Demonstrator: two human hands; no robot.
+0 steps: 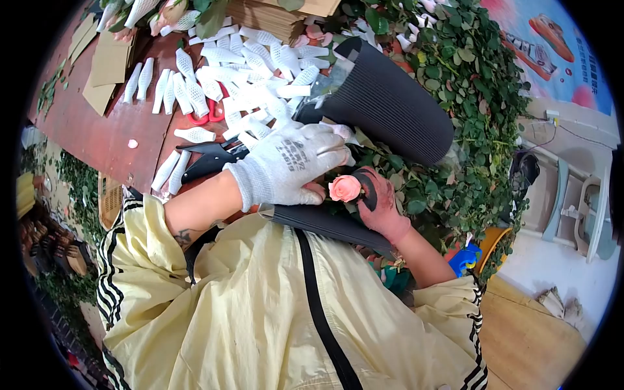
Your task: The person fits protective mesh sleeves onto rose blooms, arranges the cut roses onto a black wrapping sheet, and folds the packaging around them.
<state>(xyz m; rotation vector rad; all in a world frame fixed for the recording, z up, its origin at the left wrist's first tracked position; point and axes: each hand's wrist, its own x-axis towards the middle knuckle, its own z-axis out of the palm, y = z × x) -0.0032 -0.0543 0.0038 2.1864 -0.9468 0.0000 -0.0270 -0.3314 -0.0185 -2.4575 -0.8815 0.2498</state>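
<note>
My left hand (pixel 289 166), in a pale grey glove, is over the table edge with its thumb apart from its fingers and nothing visible between them. In my right hand (pixel 383 207), in a pinkish-red glove, is a pink rose (pixel 344 188), held just below its bloom. A black patch shows between thumb and forefinger. Beyond my left fingertips lies a pinkish bloom in white netting (pixel 344 132). White foam net sleeves (pixel 250 71) are heaped on the red table (pixel 140 153). Leaves partly hide the rose's stem.
A dark ribbed sheet (pixel 396 107) curves above my right hand; another ribbed piece (pixel 328 223) lies below. Leafy stems (pixel 468 130) crowd the right. Red-handled scissors (pixel 213 116) lie among the sleeves. Cardboard pieces (pixel 110 58) are at the upper left, a white chair (pixel 588 208) at right.
</note>
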